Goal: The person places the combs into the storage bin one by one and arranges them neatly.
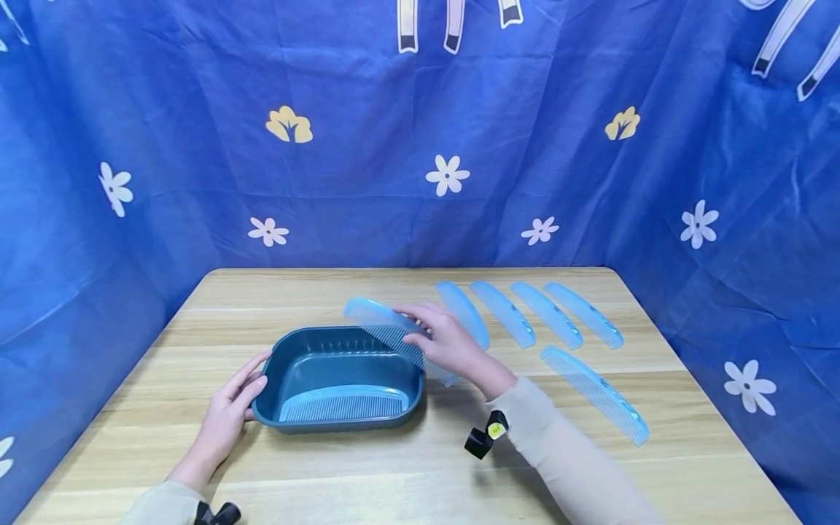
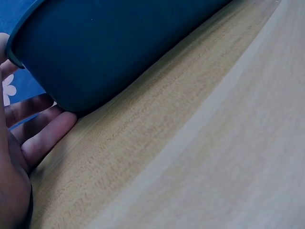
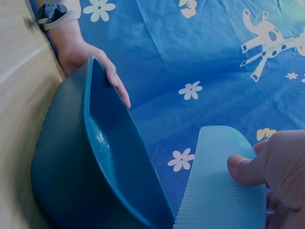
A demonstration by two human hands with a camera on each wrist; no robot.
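You wear a plain right sleeve, pale beige, long, reaching the wrist, cloth lightly creased. Your left sleeve matches it in colour. Right wrist camera: small, black, two blocky parts set at an angle; bears a yellow sticker, dark marking too small to read. Left wrist camera: also black, smooth-cornered. Your left hand and right hand: bare.

A light-blue comb is held tilted near a teal basin.
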